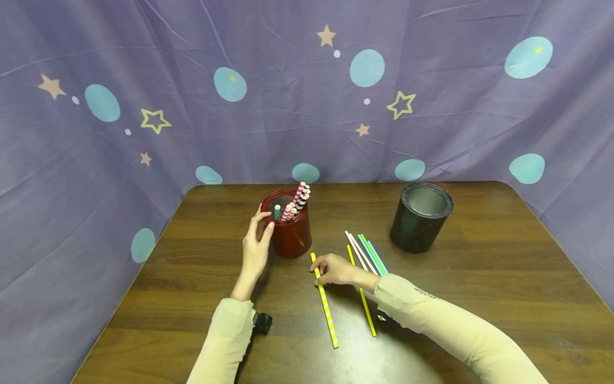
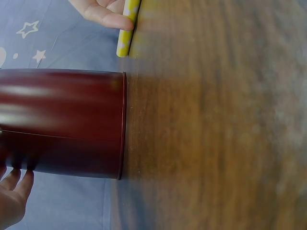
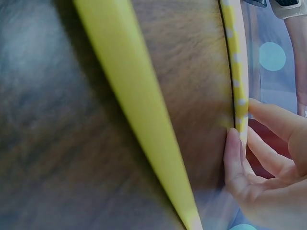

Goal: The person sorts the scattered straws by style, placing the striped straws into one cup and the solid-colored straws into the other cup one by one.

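A dark red canister [image 1: 291, 240] holds several paper straws [image 1: 299, 200], pink-striped, black-striped and one green. My left hand [image 1: 256, 245] holds it at its left side, a finger at the rim and the thumb on the wall. In the left wrist view, fingertips [image 2: 26, 182] touch the wall of the canister. My right hand [image 1: 336, 269] pinches a yellow-and-white patterned paper straw [image 1: 328, 312] near its far end. The right wrist view has the thumb and index finger on either side of this straw [image 3: 235, 57].
A plain yellow straw [image 1: 366, 312] lies under the right wrist. Beyond it lie white straws [image 1: 357, 248] and blue and green straws [image 1: 371, 250], partly covered by the right sleeve. An open dark green canister [image 1: 414, 229] stands at the back right of the wooden table [image 1: 503, 266].
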